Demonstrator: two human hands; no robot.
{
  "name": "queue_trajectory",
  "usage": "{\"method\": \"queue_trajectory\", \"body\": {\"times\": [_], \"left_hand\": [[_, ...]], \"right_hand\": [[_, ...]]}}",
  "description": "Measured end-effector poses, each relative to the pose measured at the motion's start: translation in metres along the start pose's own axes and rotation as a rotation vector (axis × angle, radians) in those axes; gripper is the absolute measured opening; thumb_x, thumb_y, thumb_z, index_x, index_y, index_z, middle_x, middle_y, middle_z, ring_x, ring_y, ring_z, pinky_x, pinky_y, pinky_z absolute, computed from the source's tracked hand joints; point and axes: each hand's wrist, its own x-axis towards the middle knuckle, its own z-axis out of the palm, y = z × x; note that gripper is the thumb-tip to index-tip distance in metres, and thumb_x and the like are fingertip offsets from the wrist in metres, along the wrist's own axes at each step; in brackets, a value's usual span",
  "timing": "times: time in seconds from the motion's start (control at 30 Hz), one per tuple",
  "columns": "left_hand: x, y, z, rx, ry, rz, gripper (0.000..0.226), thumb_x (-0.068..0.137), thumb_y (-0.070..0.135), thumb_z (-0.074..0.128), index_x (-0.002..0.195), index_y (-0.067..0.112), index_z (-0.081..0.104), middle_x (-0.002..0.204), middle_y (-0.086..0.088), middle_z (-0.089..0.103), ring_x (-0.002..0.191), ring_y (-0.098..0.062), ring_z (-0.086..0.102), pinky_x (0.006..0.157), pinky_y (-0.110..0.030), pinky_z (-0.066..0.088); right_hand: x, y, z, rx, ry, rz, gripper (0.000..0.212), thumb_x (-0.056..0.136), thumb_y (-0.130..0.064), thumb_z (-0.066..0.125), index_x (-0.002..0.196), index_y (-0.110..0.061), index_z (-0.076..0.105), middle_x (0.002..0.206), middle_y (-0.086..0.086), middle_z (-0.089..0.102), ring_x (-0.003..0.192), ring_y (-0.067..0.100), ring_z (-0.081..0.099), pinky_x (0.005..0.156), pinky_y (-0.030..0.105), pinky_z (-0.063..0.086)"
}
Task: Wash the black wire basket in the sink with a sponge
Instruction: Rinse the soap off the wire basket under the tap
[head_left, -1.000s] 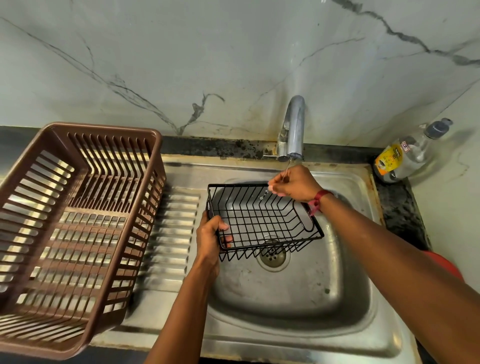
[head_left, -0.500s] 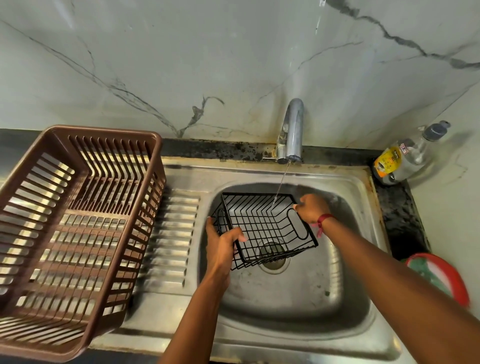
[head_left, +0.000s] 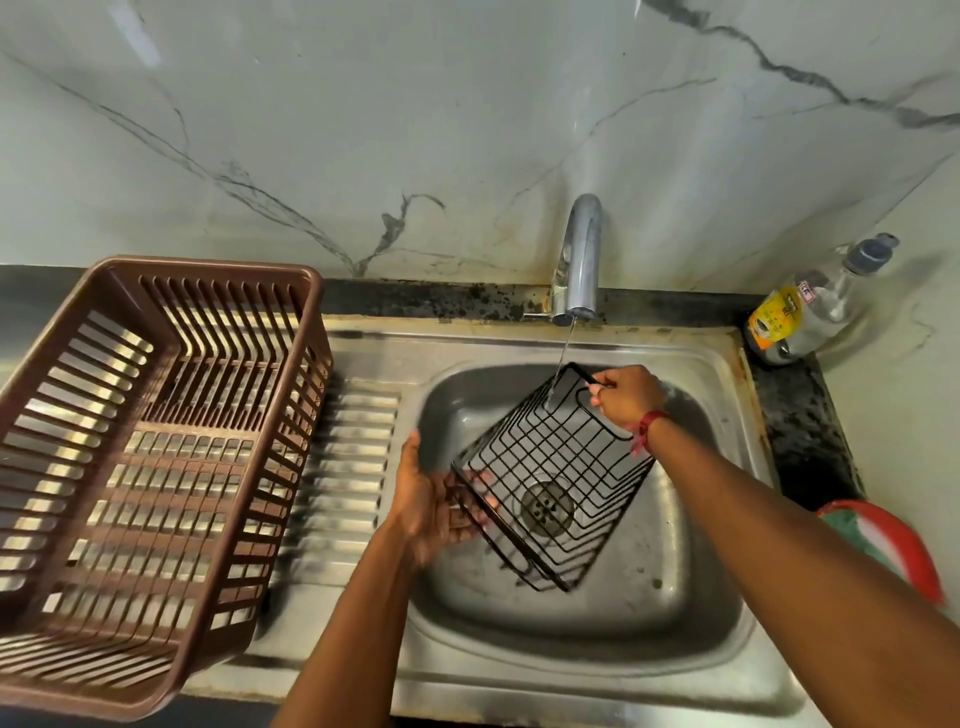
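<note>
Here, black wire basket (head_left: 550, 470) held tilted just below the curved chrome tap (head_left: 579, 260).
My right hand (head_left: 628, 397) pinches the rim nearest the tap; my left hand (head_left: 431, 499), fingers straight and blurred, touches the farthest corner.

The left hand (head_left: 431, 501) was smeared by motion blur against the lower corner of the black wire basket (head_left: 550, 467), so whether its fingers gripped the wire or only touched it could not be told. The right hand (head_left: 628, 397) hid the rim wire it held. The brown dish rack (head_left: 156, 467) ran off the left edge. A red and green thing (head_left: 893, 538), perhaps a lid, lay partly behind the right forearm. The label on the bottle (head_left: 800, 312) was too small to read.
</note>
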Motion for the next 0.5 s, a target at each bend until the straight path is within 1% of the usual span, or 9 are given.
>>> {"method": "queue_trajectory", "body": {"times": [0.07, 0.1, 0.13, 0.2, 0.23, 0.3, 0.33, 0.4, 0.5], "left_hand": [[0.001, 0.001, 0.002, 0.127, -0.11, -0.104, 0.11, 0.084, 0.092, 0.027, 0.115, -0.006, 0.068, 0.1, -0.025, 0.074, 0.087, -0.035, 0.071, 0.088, -0.048, 0.058], [-0.002, 0.003, 0.007, 0.191, -0.179, -0.152, 0.111, 0.081, 0.093, 0.031, 0.115, -0.006, 0.067, 0.1, -0.025, 0.074, 0.083, -0.034, 0.071, 0.077, -0.043, 0.06], [-0.005, 0.005, 0.015, 0.262, -0.218, -0.181, 0.111, 0.08, 0.093, 0.033, 0.125, -0.004, 0.062, 0.109, -0.027, 0.073, 0.084, -0.034, 0.072, 0.068, -0.041, 0.06], [-0.011, 0.011, 0.034, 0.359, -0.242, -0.163, 0.106, 0.085, 0.09, 0.033, 0.154, 0.01, 0.042, 0.142, -0.024, 0.059, 0.09, -0.03, 0.07, 0.057, -0.041, 0.062], [-0.014, 0.013, 0.044, 0.369, -0.243, -0.142, 0.098, 0.088, 0.087, 0.033, 0.156, 0.017, 0.04, 0.143, -0.019, 0.059, 0.089, -0.028, 0.069, 0.06, -0.043, 0.065], [-0.013, 0.015, 0.06, 0.358, -0.25, -0.114, 0.089, 0.084, 0.088, 0.04, 0.141, 0.021, 0.057, 0.109, -0.014, 0.076, 0.083, -0.032, 0.072, 0.075, -0.055, 0.064], [-0.011, 0.013, 0.064, 0.356, -0.232, -0.092, 0.09, 0.079, 0.089, 0.049, 0.138, 0.022, 0.058, 0.101, -0.015, 0.078, 0.08, -0.034, 0.075, 0.075, -0.055, 0.063], [-0.003, 0.008, 0.064, 0.349, -0.17, -0.054, 0.099, 0.068, 0.084, 0.065, 0.145, 0.022, 0.052, 0.109, -0.02, 0.075, 0.077, -0.035, 0.077, 0.064, -0.047, 0.062], [0.008, 0.003, 0.062, 0.278, -0.131, -0.031, 0.103, 0.057, 0.075, 0.065, 0.142, 0.018, 0.054, 0.12, -0.026, 0.07, 0.077, -0.037, 0.076, 0.065, -0.047, 0.061]], "right_hand": [[0.0, -0.011, -0.002, 0.052, -0.015, -0.064, 0.013, 0.085, -0.007, 0.068, 0.094, -0.011, 0.075, 0.081, 0.002, 0.071, 0.074, 0.015, 0.064, 0.076, 0.031, 0.055], [-0.001, -0.017, -0.003, 0.053, -0.031, -0.102, 0.015, 0.084, -0.006, 0.069, 0.097, -0.01, 0.075, 0.083, 0.001, 0.07, 0.075, 0.014, 0.064, 0.075, 0.029, 0.055], [-0.002, -0.023, -0.003, 0.03, -0.053, -0.15, 0.016, 0.084, -0.006, 0.069, 0.099, -0.01, 0.074, 0.085, -0.001, 0.069, 0.076, 0.013, 0.064, 0.074, 0.026, 0.054], [-0.005, -0.033, -0.001, -0.056, -0.122, -0.235, 0.017, 0.084, -0.007, 0.07, 0.1, -0.009, 0.073, 0.089, -0.004, 0.068, 0.08, 0.01, 0.063, 0.071, 0.02, 0.05], [-0.006, -0.038, 0.001, -0.105, -0.143, -0.272, 0.015, 0.084, -0.008, 0.07, 0.098, -0.009, 0.074, 0.093, -0.004, 0.069, 0.081, 0.01, 0.062, 0.072, 0.02, 0.049], [-0.007, -0.047, 0.005, -0.174, -0.112, -0.342, 0.009, 0.085, -0.011, 0.07, 0.091, -0.009, 0.075, 0.1, 0.001, 0.073, 0.085, 0.014, 0.065, 0.079, 0.024, 0.05], [-0.007, -0.052, 0.006, -0.18, -0.084, -0.357, 0.009, 0.085, -0.013, 0.07, 0.092, -0.009, 0.075, 0.101, 0.003, 0.073, 0.087, 0.015, 0.066, 0.081, 0.023, 0.05], [-0.005, -0.059, 0.004, -0.187, -0.036, -0.392, 0.014, 0.085, -0.014, 0.07, 0.098, -0.011, 0.075, 0.1, 0.004, 0.074, 0.087, 0.014, 0.066, 0.083, 0.02, 0.047], [-0.01, -0.068, 0.002, -0.16, 0.024, -0.547, 0.017, 0.084, -0.008, 0.068, 0.099, -0.011, 0.074, 0.098, 0.005, 0.073, 0.09, 0.014, 0.067, 0.09, 0.026, 0.051]]}}
